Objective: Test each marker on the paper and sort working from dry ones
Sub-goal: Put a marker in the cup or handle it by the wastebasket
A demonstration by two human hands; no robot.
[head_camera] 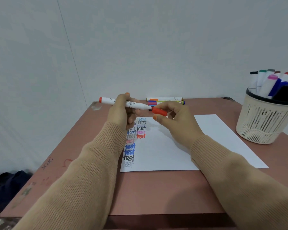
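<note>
so the left hand (121, 112) is wrapped around the orange whiteboard marker (106, 100), held sideways above the paper (206, 138), and the right hand (176, 120) pinches its orange cap (159, 111) right at the tip. The marker basket (263, 123) sits far right.

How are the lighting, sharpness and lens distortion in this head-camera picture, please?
Head view: soft, even light, only a faint shadow under the right hand on the paper; wide-angle bending curves the wall seam and tilts the basket outward; the writing looks slightly soft.

Left hand (121, 113) curls its fingers round a marker (106, 100); right hand (175, 122), just beside those fingers, pinches the cap (159, 111).
</note>
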